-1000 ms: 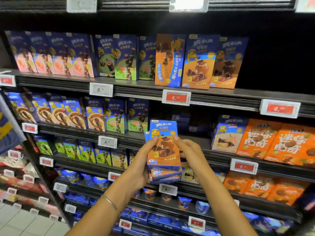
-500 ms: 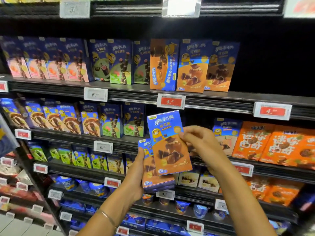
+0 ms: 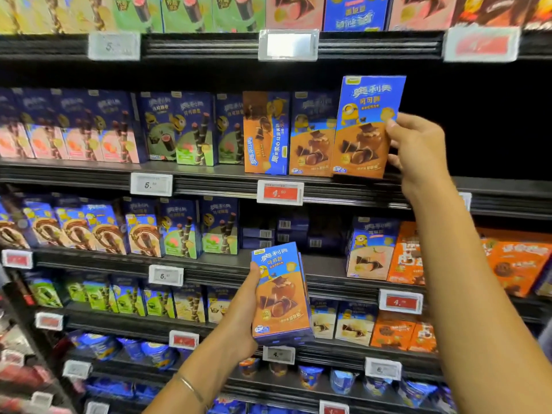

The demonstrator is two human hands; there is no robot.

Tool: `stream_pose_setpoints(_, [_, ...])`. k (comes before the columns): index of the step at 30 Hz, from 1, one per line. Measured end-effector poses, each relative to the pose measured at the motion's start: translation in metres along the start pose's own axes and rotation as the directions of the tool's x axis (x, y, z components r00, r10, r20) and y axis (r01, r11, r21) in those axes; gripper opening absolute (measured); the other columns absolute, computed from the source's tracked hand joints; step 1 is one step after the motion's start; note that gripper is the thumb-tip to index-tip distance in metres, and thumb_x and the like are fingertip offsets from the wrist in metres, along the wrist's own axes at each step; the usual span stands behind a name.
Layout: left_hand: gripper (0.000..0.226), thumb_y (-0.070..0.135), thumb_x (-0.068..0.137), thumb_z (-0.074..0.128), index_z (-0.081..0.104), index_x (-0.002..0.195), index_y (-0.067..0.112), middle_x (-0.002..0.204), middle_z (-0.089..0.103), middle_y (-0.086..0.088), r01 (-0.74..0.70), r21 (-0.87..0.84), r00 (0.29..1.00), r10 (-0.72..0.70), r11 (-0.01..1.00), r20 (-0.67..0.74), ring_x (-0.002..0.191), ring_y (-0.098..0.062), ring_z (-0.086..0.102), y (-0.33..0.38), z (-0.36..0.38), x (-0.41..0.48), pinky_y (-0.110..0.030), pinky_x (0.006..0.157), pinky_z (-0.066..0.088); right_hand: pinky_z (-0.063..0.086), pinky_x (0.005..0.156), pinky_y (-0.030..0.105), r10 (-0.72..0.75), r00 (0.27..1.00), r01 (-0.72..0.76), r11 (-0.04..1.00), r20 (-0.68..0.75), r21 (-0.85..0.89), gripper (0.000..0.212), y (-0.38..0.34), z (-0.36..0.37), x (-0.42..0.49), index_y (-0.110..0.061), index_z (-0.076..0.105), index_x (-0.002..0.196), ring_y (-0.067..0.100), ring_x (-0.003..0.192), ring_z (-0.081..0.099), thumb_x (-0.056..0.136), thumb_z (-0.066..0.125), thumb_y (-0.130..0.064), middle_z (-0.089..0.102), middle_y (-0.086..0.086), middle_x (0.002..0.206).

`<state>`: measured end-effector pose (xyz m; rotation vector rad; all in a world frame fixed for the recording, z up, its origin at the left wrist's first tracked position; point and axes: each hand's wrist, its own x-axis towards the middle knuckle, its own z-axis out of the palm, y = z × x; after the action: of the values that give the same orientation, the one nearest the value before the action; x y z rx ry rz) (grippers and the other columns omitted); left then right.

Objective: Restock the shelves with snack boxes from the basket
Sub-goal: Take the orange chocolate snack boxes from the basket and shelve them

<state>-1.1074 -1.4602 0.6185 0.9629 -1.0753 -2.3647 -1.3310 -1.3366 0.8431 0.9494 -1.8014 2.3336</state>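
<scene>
At the shelf front, one snack box in right hand; half-hidden stack in left hand, count unclear.

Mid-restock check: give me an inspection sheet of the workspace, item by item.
Surface: upper shelf, its row of boxes ends mid-shelf, dark space to the right.
Job's things: orange-blue box upright at the row's right end; whether it rests on the shelf cannot be told. Stack of like boxes held lower down.
Clutter: dark flat boxes, barcodes outward, one shelf below.
Grippers: right hand grips the orange-blue box's right edge; left hand holds the stack.
Cables: nothing seen.
Surroundings: stocked shelves above and below; price tags on the rails.
</scene>
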Motion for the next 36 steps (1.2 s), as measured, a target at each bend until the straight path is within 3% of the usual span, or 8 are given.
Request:
stream_pose_setpoints(6, [0.066, 0.072, 0.096, 0.053, 0.078, 0.123, 0.017, 0.119, 0.078, -0.019, -0.018, 0.058, 1.000, 0.018, 0.998, 0.001, 0.107, -0.039, 0.077, 0.003, 0.006, -0.005, -0.057, 0.100, 0.057, 0.051, 0.051, 0.011, 0.004, 0.998, -0.008, 0.997, -0.058, -0.073, 0.021, 0.017, 0.002, 0.024, -0.025, 0.063, 0.084, -0.003, 0.076, 0.073, 0.103, 0.054, -0.029, 0.076, -0.011, 0.078])
stream_pose_setpoints(15, [0.065, 0.071, 0.097, 0.051, 0.084, 0.113, 0.018, 0.118, 0.079, -0.016, -0.023, 0.072, 0.999, 0.020, 0.997, 0.034, 0.103, -0.036, 0.078, 0.002, 0.005, -0.006, -0.048, 0.081, 0.064, 0.062, 0.069, 0.023, 0.007, 0.993, -0.023, 0.991, -0.120, -0.129, 0.033, 0.042, -0.003, 0.051, -0.014, 0.060, 0.127, 0.004, 0.086, 0.075, 0.099, 0.059, -0.032, 0.073, -0.001, 0.109])
stream_pose_setpoints(25, [0.059, 0.071, 0.097, 0.050, 0.086, 0.100, 0.025, 0.116, 0.080, -0.013, -0.061, 0.092, 0.998, 0.058, 0.994, 0.033, 0.102, -0.034, 0.079, 0.002, 0.008, -0.013, -0.050, 0.089, 0.063, 0.059, 0.091, 0.040, -0.104, 0.980, 0.047, 0.949, -0.169, -0.312, 0.030, 0.053, 0.007, 0.047, -0.019, 0.058, 0.119, 0.011, 0.104, 0.067, 0.093, 0.066, -0.031, 0.067, -0.001, 0.116])
stream_pose_setpoints(27, [0.061, 0.071, 0.098, 0.049, 0.086, 0.103, 0.023, 0.116, 0.080, -0.012, -0.088, 0.102, 0.996, 0.085, 0.991, 0.030, 0.103, -0.034, 0.079, 0.001, 0.007, -0.015, -0.050, 0.089, 0.064, 0.057, 0.093, 0.035, -0.139, 0.973, 0.071, 0.941, -0.185, -0.331, 0.032, 0.051, 0.006, 0.035, -0.020, 0.058, 0.119, 0.009, 0.105, 0.065, 0.091, 0.069, -0.031, 0.065, -0.001, 0.118])
stream_pose_setpoints(30, [0.064, 0.073, 0.097, 0.048, 0.084, 0.113, 0.023, 0.118, 0.080, -0.012, -0.156, 0.135, 0.988, 0.153, 0.978, 0.034, 0.108, -0.034, 0.077, -0.001, 0.006, -0.019, -0.055, 0.104, 0.056, 0.049, 0.084, 0.010, -0.310, 0.917, 0.214, 0.913, -0.251, -0.347, 0.034, 0.044, 0.004, -0.001, -0.017, 0.058, 0.121, 0.000, 0.100, 0.058, 0.092, 0.067, -0.032, 0.061, -0.002, 0.118])
stream_pose_setpoints(32, [0.063, 0.074, 0.094, 0.047, 0.084, 0.112, 0.026, 0.118, 0.079, -0.013, -0.209, 0.143, 0.977, 0.199, 0.967, 0.079, 0.105, -0.034, 0.078, -0.002, 0.007, -0.025, -0.052, 0.100, 0.059, 0.047, 0.078, 0.010, -0.372, 0.890, 0.301, 0.914, -0.265, -0.272, 0.029, 0.044, 0.005, -0.034, -0.012, 0.060, 0.116, -0.005, 0.089, 0.058, 0.092, 0.065, -0.029, 0.063, -0.007, 0.103])
stream_pose_setpoints(34, [0.066, 0.074, 0.091, 0.048, 0.081, 0.118, 0.024, 0.118, 0.079, -0.015, -0.280, 0.152, 0.957, 0.264, 0.948, 0.120, 0.102, -0.033, 0.079, 0.000, 0.007, -0.030, -0.050, 0.094, 0.063, 0.052, 0.077, 0.020, -0.309, 0.934, 0.277, 0.943, -0.181, -0.182, 0.023, 0.051, 0.009, -0.065, -0.008, 0.063, 0.110, 0.002, 0.086, 0.064, 0.094, 0.064, -0.024, 0.067, -0.005, 0.096])
stream_pose_setpoints(36, [0.073, 0.074, 0.088, 0.049, 0.073, 0.131, 0.020, 0.121, 0.078, -0.016, -0.381, 0.152, 0.922, 0.363, 0.912, 0.133, 0.101, -0.032, 0.079, 0.006, 0.010, -0.037, -0.048, 0.091, 0.064, 0.053, 0.071, 0.024, -0.181, 0.983, 0.182, 0.974, 0.019, -0.137, 0.015, 0.058, 0.014, -0.093, -0.010, 0.064, 0.106, 0.018, 0.088, 0.068, 0.098, 0.064, -0.022, 0.070, 0.007, 0.098])
